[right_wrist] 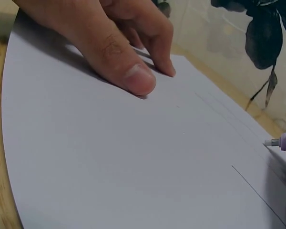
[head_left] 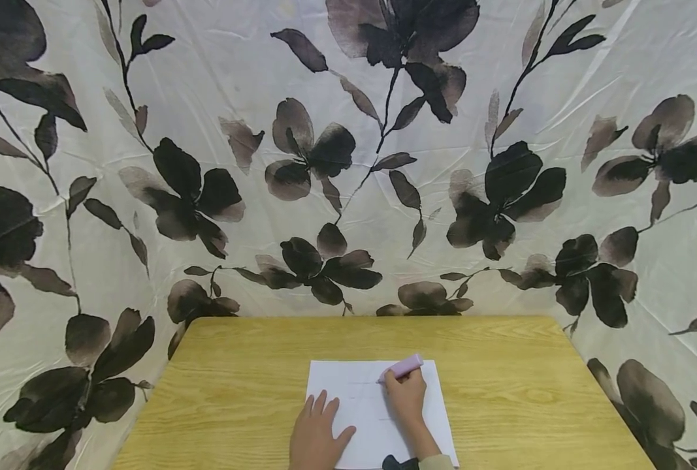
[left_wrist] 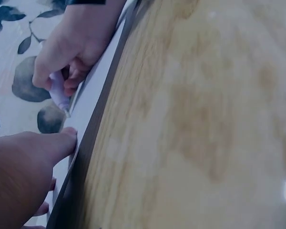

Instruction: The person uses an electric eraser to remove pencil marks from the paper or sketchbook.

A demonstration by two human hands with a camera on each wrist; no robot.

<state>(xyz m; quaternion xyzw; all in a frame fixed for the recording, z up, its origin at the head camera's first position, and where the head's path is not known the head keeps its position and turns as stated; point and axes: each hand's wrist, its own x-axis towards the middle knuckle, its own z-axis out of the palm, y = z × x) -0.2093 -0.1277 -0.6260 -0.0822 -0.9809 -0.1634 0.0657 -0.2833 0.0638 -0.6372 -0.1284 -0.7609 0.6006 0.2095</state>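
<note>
Gripping a lilac pen (head_left: pixel 409 365) in the right hand (head_left: pixel 408 397), with its tip at the upper part of a white sheet (head_left: pixel 364 408), near thin dark lines (right_wrist: pixel 258 196). Resting the left hand (head_left: pixel 319 434) on the sheet's left side, with fingers spread. Working on a yellow wood-grain worktop (head_left: pixel 225 385), before a pale backdrop (head_left: pixel 236 72) printed with dark flowers.

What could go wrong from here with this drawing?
The paper might slide and spoil a stroke if the left grip, resting on it with fingers spread, eases off. The right grip could smudge a drawn line if the ink is wet, which I can't tell. And the pen may wander, since no ruler guides it on the page.
</note>
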